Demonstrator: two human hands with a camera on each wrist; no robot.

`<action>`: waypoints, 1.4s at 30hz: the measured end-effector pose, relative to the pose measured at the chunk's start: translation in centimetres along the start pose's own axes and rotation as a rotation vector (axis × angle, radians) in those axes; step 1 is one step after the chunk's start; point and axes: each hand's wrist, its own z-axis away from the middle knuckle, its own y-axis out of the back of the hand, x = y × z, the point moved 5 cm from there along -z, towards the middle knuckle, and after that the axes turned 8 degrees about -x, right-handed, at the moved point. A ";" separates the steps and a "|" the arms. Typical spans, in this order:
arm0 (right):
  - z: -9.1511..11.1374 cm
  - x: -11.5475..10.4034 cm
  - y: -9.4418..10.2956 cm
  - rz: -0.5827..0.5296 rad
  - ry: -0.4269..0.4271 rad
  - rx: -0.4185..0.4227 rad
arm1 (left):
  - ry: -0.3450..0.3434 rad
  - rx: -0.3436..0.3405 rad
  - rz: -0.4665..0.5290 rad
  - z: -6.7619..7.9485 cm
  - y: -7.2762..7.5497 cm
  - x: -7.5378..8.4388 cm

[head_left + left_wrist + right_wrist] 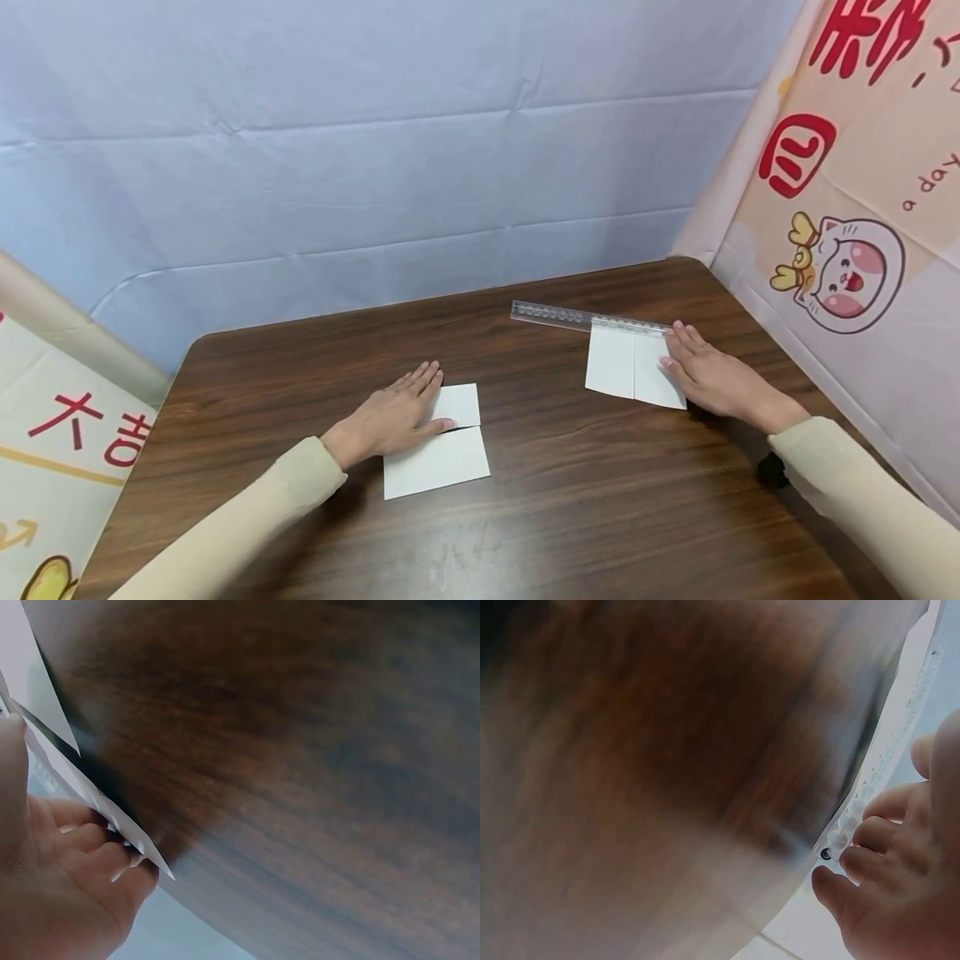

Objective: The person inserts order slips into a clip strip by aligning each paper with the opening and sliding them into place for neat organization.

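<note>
- Left hand's grip (390,421) was released, fingers extended over the left white paper (442,462) on the wooden tabletop (555,517); thumb lay beside the gap between its near and far parts, I judged to stop them sliding.
- Clear ruler (551,313) lay across the far edge of the right white paper (611,362), perhaps keeping it flat.
- Line ran down that paper; crease or cut, couldn't tell.
- Right hand's grip (708,375), released too, spread over its right side, fingertips at the ruler's end, seemingly steadying both.
</note>
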 end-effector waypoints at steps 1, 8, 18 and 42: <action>0.0 0.0 0.0 -0.002 -0.001 -0.002 | -0.001 -0.003 0.005 0.0 0.0 0.0; 0.0 0.2 -0.1 -0.009 -0.006 -0.011 | -0.022 0.015 0.015 0.0 0.0 0.0; 0.0 0.2 -0.1 -0.014 -0.015 -0.013 | -0.016 0.010 0.007 -0.1 0.1 0.0; -0.1 0.1 -0.2 -0.013 -0.028 -0.005 | -0.030 0.164 0.100 -0.1 0.7 -0.1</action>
